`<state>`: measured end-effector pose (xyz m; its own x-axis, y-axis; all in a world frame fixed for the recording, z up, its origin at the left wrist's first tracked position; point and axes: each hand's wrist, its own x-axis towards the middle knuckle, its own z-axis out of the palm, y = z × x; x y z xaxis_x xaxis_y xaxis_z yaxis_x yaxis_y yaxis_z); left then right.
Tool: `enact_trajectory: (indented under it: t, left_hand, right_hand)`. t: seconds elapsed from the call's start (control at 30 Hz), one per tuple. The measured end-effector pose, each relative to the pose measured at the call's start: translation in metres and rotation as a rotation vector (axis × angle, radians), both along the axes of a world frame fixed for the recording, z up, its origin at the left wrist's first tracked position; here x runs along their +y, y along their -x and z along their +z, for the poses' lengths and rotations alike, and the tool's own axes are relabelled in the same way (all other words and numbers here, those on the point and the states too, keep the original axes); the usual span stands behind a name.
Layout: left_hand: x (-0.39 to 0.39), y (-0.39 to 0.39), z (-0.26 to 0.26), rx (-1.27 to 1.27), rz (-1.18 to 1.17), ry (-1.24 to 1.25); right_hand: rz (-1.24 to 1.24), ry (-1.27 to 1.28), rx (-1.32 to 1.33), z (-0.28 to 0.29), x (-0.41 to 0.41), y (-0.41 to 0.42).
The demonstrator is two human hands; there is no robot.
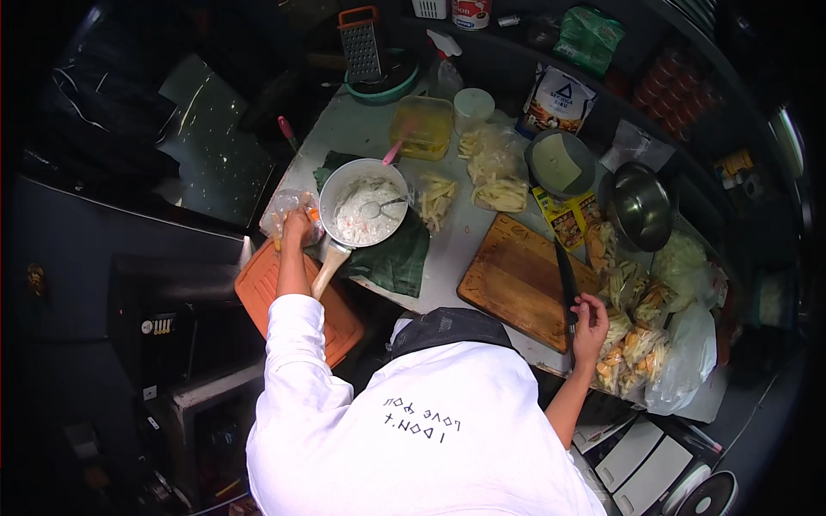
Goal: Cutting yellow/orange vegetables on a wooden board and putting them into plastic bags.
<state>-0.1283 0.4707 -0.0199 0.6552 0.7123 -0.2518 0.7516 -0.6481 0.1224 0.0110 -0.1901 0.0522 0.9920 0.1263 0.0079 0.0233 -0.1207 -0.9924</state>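
My left hand reaches onto a clear plastic bag with something orange in it, at the table's left corner; whether its fingers grip the bag cannot be told. Just right of it stands a saucepan with a wooden handle, holding a white mixture and a metal spoon. My right hand is beside the handle end of a dark-bladed knife, fingers partly spread; a firm hold is not visible. The knife lies along the right side of a wooden cutting board.
Bags of cut pale sticks lie mid-table, more bagged vegetables at the right. A metal bowl, a grey bowl, a yellowish plastic container and a box grater stand farther back. An orange lid or bin sits below the left edge.
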Motion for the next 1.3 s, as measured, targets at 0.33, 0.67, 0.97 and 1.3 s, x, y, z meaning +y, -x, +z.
enact_trajectory:
  t: [0.33, 0.67, 0.97, 1.3]
  left_hand:
    - [-0.003, 0.018, 0.036, -0.222, -0.13, 0.015]
    - [-0.066, 0.041, 0.117, -0.412, -0.085, -0.013]
    - [-0.117, 0.071, 0.171, -1.075, 0.268, -0.042]
    - [-0.288, -0.027, 0.171, -1.399, -0.151, 0.921]
  right_hand:
    - [0.022, 0.024, 0.02, 0.006, -0.003, -0.006]
    - [0.073, 0.155, -0.006, 0.01, 0.002, -0.016]
    - [0.046, 0.147, -0.041, 0.009, -0.009, -0.018]
    - [-0.046, 0.232, -0.062, 0.003, -0.035, -0.01]
